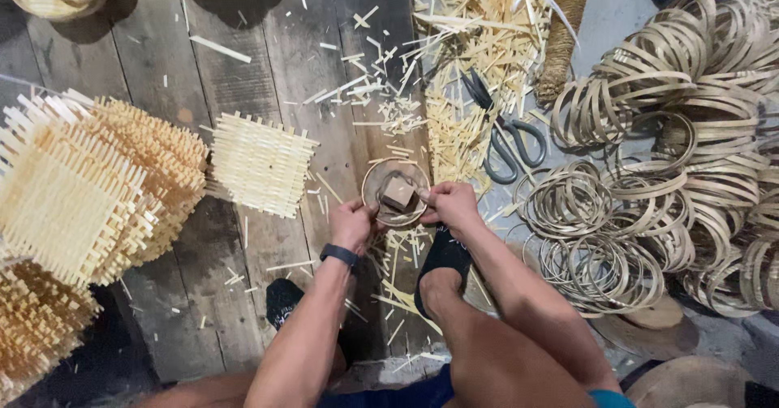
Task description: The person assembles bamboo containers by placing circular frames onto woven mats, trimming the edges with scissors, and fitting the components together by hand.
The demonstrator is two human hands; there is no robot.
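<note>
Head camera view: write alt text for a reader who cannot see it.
Both hands, left hand and right hand, grip a round bamboo ring with a small wooden block in it, over a plank floor. Woven mats lie left; scissors and piled rings right.

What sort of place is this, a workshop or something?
Likely a basket-weaving workshop, worked on the floor. Stacks of woven mats lie left, piles of bent hoops right, and offcut strips with scissors between. Both hands, left and right, hold a round hoop.
</note>
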